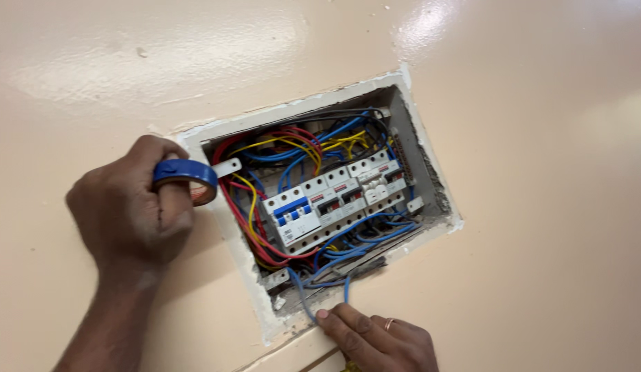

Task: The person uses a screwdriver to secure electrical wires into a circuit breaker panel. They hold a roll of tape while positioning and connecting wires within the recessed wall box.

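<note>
— Around the fuse box (431, 186), what do we have?

— We see it sunk into a cream wall (541, 138), its opening ragged at the plaster edge. Inside the box sits a slanted row of white breakers (334, 200), with red, yellow and blue wires looping above and below them.

— And our left hand (131, 207)?

— We hold it just left of the box, against the wall. Its fingers are curled loosely, and a roll of blue tape (187, 178) sits around one finger like a ring, close to the box's upper left corner. So we carry the roll, though we do not pinch it.

— Our right hand (375, 339)?

— We keep it just below the box's lower edge. One fingertip (323, 315) touches the end of a thin blue wire (300, 289) that hangs out of the box over the plaster rim. The fingers lie fairly flat and close together, a ring on one of them. We cannot tell whether the wire is actually pinched or only touched.

— Anything else near the box?

— A second blue wire end (346, 289) hangs just right of the first, free of our fingers.
</note>
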